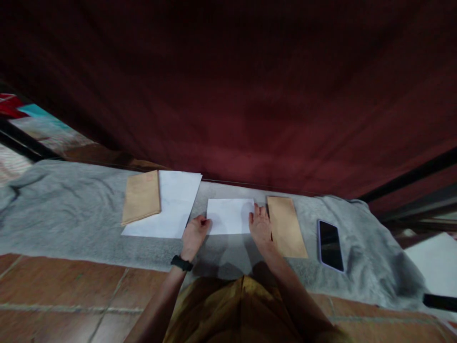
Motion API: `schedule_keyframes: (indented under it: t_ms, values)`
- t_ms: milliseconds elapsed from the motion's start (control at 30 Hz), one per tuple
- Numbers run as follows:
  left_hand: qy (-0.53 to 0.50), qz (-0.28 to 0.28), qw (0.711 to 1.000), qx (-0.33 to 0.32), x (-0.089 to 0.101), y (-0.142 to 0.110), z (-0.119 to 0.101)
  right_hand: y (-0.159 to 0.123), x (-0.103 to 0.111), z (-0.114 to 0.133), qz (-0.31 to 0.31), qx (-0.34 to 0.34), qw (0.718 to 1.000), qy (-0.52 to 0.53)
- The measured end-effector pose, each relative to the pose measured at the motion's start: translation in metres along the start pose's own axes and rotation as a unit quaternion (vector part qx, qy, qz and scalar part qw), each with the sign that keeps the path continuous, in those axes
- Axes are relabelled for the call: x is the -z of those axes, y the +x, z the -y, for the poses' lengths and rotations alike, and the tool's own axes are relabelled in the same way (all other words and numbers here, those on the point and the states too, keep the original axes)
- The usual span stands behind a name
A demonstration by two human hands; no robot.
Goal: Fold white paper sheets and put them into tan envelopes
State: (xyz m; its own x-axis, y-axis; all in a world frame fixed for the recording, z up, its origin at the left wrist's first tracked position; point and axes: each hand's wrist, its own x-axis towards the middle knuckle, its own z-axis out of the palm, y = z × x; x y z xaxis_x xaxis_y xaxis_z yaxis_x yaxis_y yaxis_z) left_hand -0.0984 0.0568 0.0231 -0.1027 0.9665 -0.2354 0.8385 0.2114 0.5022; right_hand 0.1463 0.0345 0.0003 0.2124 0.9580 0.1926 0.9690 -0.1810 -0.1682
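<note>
A white sheet of paper (228, 216), folded or cut small, lies flat on a grey cloth in front of me. At its left edge my left hand (195, 233) is closed, thumb and forefinger pinching the paper's border. My right hand (260, 226) rests on the right edge with fingers stretched out. Just right of that hand lies a brown envelope (287, 227). Left of my left hand are larger white sheets (174, 202), partly covered by a stack of brown envelopes (142, 197).
A phone (330, 245) with a dark screen lies on the grey cloth (71, 205) to the right. A dark red curtain (228, 119) hangs behind the cloth. Tiled floor (60, 295) runs along the front. White paper (435, 262) shows at the far right.
</note>
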Motion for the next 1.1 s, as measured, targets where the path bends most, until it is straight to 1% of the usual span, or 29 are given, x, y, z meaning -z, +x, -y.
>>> schedule_keyframes:
  t_ms: [67,133,200,233,333,467,533,600,667,700,733,800,833,900,967,1100]
  values:
    - [0.011,0.007,1.0,0.002,0.001,0.002,-0.001,-0.001,-0.002,0.004,-0.023,0.031,0.999,0.024]
    - [0.018,0.012,1.0,0.001,0.002,0.003,-0.001,-0.003,-0.006,0.008,-0.04,0.085,0.994,0.056]
    - [0.025,0.015,1.0,-0.001,0.002,0.003,-0.002,-0.007,-0.013,0.013,-0.042,0.134,0.987,0.078]
    - [0.029,0.015,0.999,-0.002,0.001,0.003,-0.002,-0.01,-0.017,0.015,-0.038,0.148,0.985,0.081]
    - [0.044,0.014,0.999,-0.002,0.001,0.003,-0.002,-0.017,-0.028,0.019,-0.028,0.153,0.985,0.073]
    - [0.067,0.005,0.998,-0.002,0.0,-0.003,-0.005,-0.023,-0.037,0.018,-0.037,0.155,0.985,0.064]
    - [0.101,-0.023,0.995,-0.009,-0.002,-0.01,-0.008,-0.024,-0.038,0.018,-0.045,0.158,0.984,0.064]
    - [0.149,-0.084,0.984,-0.043,-0.008,-0.016,-0.013,-0.023,-0.038,0.018,-0.05,0.16,0.984,0.063]
    - [0.177,-0.148,0.967,-0.11,-0.018,-0.021,-0.022,-0.023,-0.038,0.019,-0.052,0.161,0.984,0.063]
    - [0.176,-0.165,0.958,-0.153,-0.025,-0.023,-0.026,-0.023,-0.039,0.019,-0.052,0.161,0.984,0.063]
    - [0.17,-0.171,0.95,-0.198,-0.033,-0.023,-0.031,-0.023,-0.039,0.019,-0.052,0.161,0.983,0.064]
    - [0.158,-0.156,0.934,-0.281,-0.05,-0.022,-0.04,-0.023,-0.04,0.018,-0.051,0.166,0.983,0.068]
    - [0.158,-0.146,0.93,-0.3,-0.057,-0.02,-0.043,-0.023,-0.04,0.017,-0.051,0.169,0.982,0.07]
    - [0.163,-0.128,0.93,-0.305,-0.069,-0.014,-0.046,-0.024,-0.04,0.016,-0.05,0.175,0.981,0.073]
    - [0.17,-0.124,0.934,-0.288,-0.073,-0.009,-0.043,-0.024,-0.039,0.015,-0.049,0.175,0.981,0.074]
    - [0.176,-0.146,0.938,-0.259,-0.069,0.0,-0.032,-0.023,-0.038,0.019,-0.042,0.151,0.985,0.076]
